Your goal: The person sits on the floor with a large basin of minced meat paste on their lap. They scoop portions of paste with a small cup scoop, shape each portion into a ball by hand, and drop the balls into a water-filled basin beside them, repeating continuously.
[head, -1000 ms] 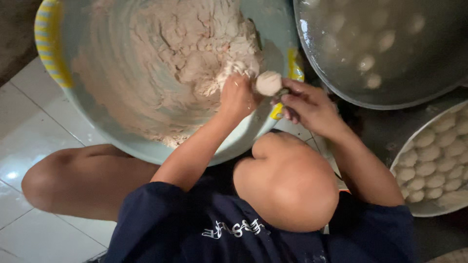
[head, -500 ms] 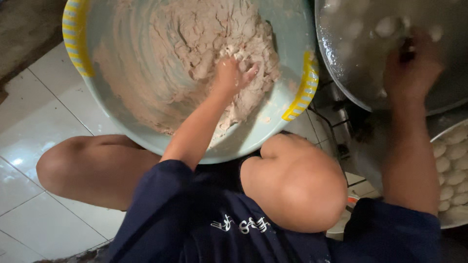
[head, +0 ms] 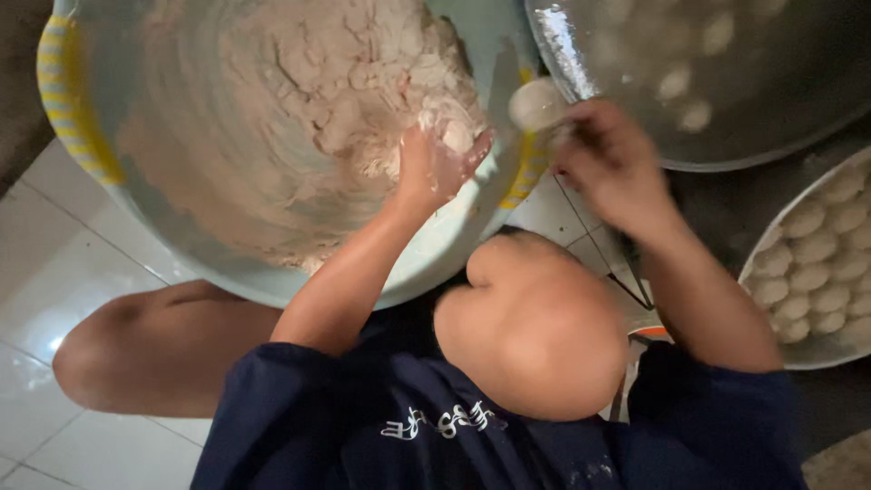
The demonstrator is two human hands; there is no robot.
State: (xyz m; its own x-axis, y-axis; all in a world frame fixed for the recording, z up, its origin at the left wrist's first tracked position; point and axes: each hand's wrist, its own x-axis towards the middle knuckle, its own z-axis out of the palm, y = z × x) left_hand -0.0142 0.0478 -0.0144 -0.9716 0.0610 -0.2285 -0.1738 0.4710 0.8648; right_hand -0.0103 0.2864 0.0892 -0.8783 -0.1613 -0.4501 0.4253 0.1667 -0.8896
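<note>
Left hand [head: 438, 163] clutching dough [head: 345, 100] in the basin [head: 77, 127]; right hand [head: 610, 163] pinching a spoon [head: 537, 104] alongside.

glossy white floor tiles [head: 36, 272] with dark grout catch soft light.

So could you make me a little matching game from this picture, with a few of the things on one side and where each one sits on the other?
Things:
1. dough mass
2. left hand
3. right hand
4. shaped balls

Places:
A. lined up on the round tray at the right edge
B. fills the big pale basin with yellow handles
C. between the basin and the metal pot, at a pale lump of dough
D. fingers in the dough at the basin's near right side

Pairs: 1-B, 2-D, 3-C, 4-A
</note>
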